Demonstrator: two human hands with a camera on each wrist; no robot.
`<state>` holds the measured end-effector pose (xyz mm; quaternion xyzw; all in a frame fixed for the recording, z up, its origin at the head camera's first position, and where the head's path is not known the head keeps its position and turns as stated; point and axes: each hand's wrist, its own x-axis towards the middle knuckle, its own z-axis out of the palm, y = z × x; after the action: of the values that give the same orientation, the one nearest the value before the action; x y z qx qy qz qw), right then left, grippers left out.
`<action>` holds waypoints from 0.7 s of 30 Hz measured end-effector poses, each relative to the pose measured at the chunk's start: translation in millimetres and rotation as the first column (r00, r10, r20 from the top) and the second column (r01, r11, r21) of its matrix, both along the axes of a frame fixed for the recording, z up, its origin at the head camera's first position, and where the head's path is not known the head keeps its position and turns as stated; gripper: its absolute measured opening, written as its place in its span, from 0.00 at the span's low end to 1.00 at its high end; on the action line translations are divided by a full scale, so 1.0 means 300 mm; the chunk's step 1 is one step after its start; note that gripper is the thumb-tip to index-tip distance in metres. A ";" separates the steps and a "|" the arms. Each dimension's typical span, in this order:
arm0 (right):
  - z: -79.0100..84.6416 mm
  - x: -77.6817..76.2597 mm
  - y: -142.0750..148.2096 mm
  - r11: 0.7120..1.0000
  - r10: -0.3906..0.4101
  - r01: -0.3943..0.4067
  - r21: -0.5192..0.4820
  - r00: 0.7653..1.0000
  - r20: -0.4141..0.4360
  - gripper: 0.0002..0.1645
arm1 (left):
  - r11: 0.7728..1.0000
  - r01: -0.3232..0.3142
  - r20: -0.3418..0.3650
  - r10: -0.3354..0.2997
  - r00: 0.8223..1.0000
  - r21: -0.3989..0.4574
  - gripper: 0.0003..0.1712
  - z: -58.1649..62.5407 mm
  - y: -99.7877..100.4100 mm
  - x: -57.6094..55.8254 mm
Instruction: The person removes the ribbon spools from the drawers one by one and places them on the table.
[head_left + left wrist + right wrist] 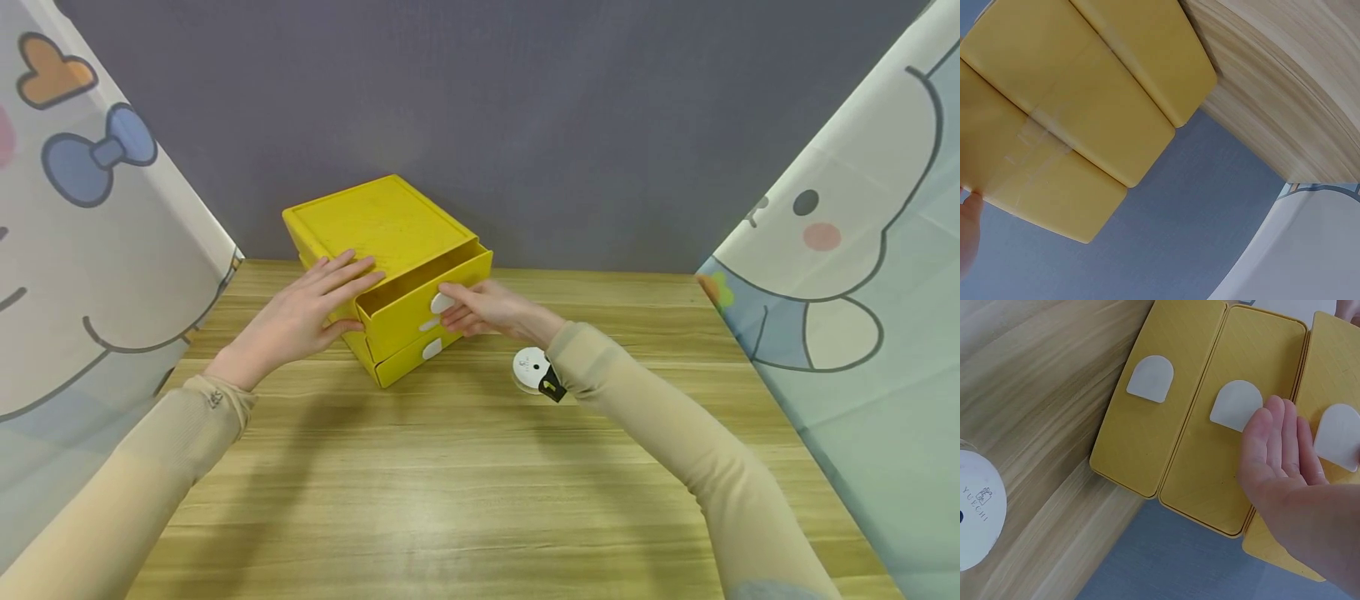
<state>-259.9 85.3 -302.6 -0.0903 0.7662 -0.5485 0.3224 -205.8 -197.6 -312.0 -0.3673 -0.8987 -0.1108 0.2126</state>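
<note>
A yellow cabinet (378, 221) with three stacked drawers stands angled at the back left of the table. Its top drawer (420, 300) is pulled partway out, and the visible inside looks dark. My left hand (311, 308) rests on the cabinet's near left corner, fingers spread over the top edge and thumb by the side. With thumb and fingers, my right hand (487, 307) pinches the white handle (1338, 437) of that top drawer. The middle drawer's white handle (1236, 405) lies just beside the fingers, and the bottom drawer's white handle (1151, 379) is farther off.
On the wooden table (450, 500), right of the cabinet, lies a white round spool (529, 367) with a black tag (552, 386), partly under the right forearm. A grey wall (600, 142) stands behind, with cartoon-printed cloths (840, 250) at both sides.
</note>
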 end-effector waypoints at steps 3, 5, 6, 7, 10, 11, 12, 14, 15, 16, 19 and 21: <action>-0.002 -0.004 -0.004 1.000 -0.004 0.004 -0.006 1.000 -0.001 0.31 | 1.000 -0.001 0.002 0.001 1.000 -0.003 0.46 0.001 0.002 0.002; -0.004 -0.007 -0.007 1.000 -0.002 0.002 0.001 1.000 -0.010 0.31 | 1.000 -0.005 0.005 0.005 1.000 -0.006 0.46 0.002 0.004 0.004; -0.004 -0.009 -0.008 1.000 -0.001 0.001 0.005 1.000 -0.014 0.31 | 1.000 -0.006 0.007 0.006 1.000 -0.007 0.46 0.003 0.005 0.005; -0.003 -0.009 -0.009 1.000 0.000 0.000 0.009 1.000 -0.017 0.31 | 1.000 -0.007 0.009 0.007 1.000 -0.006 0.46 0.003 0.006 0.006; -0.003 -0.011 -0.011 1.000 -0.003 0.003 0.017 1.000 -0.022 0.31 | 1.000 -0.009 0.011 0.009 1.000 -0.004 0.45 0.004 0.009 0.007; -0.002 -0.011 -0.012 1.000 -0.004 0.005 0.018 1.000 -0.022 0.31 | 1.000 -0.009 0.010 0.009 1.000 -0.004 0.45 0.004 0.010 0.007; -0.002 -0.012 -0.012 1.000 -0.006 0.006 0.016 1.000 -0.020 0.31 | 1.000 -0.009 0.011 0.009 1.000 -0.003 0.45 0.004 0.011 0.008; -0.003 -0.013 -0.013 1.000 -0.008 0.008 0.015 1.000 -0.020 0.32 | 1.000 -0.008 0.009 0.008 1.000 -0.003 0.45 0.004 0.012 0.009; -0.002 -0.014 -0.014 1.000 -0.008 0.009 0.014 1.000 -0.020 0.32 | 1.000 -0.007 0.009 0.008 1.000 -0.003 0.45 0.004 0.012 0.009; -0.002 -0.014 -0.015 1.000 -0.008 0.008 0.013 1.000 -0.020 0.32 | 1.000 -0.007 0.009 0.007 1.000 -0.003 0.45 0.004 0.013 0.009; -0.002 -0.017 -0.018 1.000 -0.011 0.011 0.014 1.000 -0.023 0.32 | 1.000 -0.003 0.008 0.003 1.000 -0.001 0.46 0.006 0.015 0.010; -0.002 -0.019 -0.021 1.000 -0.014 0.014 0.011 1.000 -0.020 0.32 | 1.000 -0.003 0.006 0.003 1.000 -0.002 0.46 0.006 0.016 0.009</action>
<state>-265.5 79.0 -303.3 -0.0886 0.7729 -0.5457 0.3112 -203.0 -192.9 -310.2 -0.3660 -0.8999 -0.1107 0.2097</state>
